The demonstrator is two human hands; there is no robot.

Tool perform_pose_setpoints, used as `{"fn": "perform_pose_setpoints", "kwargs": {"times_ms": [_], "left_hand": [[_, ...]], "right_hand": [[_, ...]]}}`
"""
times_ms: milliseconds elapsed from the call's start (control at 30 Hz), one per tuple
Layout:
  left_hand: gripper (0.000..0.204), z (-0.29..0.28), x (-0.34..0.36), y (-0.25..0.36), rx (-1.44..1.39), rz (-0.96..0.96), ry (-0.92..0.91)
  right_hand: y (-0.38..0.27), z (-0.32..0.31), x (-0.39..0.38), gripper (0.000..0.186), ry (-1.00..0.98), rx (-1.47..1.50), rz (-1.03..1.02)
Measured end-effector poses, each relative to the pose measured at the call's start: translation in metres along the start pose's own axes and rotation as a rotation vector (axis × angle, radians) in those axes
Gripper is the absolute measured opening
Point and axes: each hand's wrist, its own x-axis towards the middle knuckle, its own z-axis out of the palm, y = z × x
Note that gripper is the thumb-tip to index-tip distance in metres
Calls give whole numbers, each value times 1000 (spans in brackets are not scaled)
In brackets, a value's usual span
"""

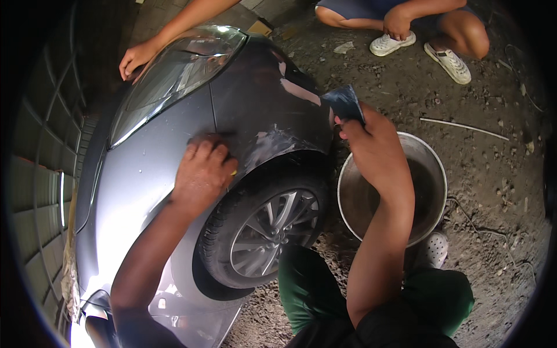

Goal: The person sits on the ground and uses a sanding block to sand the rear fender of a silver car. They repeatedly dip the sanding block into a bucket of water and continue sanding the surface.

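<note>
A grey car (133, 191) fills the left and middle, with a pale scuffed patch (272, 142) on the fender above its front wheel (272, 232). My left hand (203, 171) rests on the fender left of that patch, fingers curled on a small object with a bit of yellow and a dark edge showing, too hidden to name. My right hand (368, 148) is raised over a round metal bucket (429, 220), closed on a dark, square, flexible-looking sheet (342, 101) beside the front bumper (290, 87).
A co-worker's hand (138, 58) lies by the headlight (174, 81); another person (455, 32) squats in white clogs at upper right. Gritty ground holds a thin pale rod (464, 127) and a loose cord (487, 229). A metal grid wall (46, 191) runs along the left.
</note>
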Motion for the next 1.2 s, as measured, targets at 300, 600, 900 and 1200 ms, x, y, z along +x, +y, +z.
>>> {"fn": "perform_pose_setpoints", "kwargs": {"times_ms": [300, 600, 900, 1200], "left_hand": [[18, 65, 105, 32, 40, 320, 14], [28, 56, 160, 13, 3, 249, -52], [36, -28, 75, -63, -62, 252, 21], [31, -20, 66, -66, -107, 246, 114]], "right_hand": [[-3, -10, -6, 42, 14, -9, 34], [37, 10, -10, 66, 26, -164, 87], [95, 145, -49, 51, -57, -135, -68], [93, 186, -29, 52, 164, -220, -368]]}}
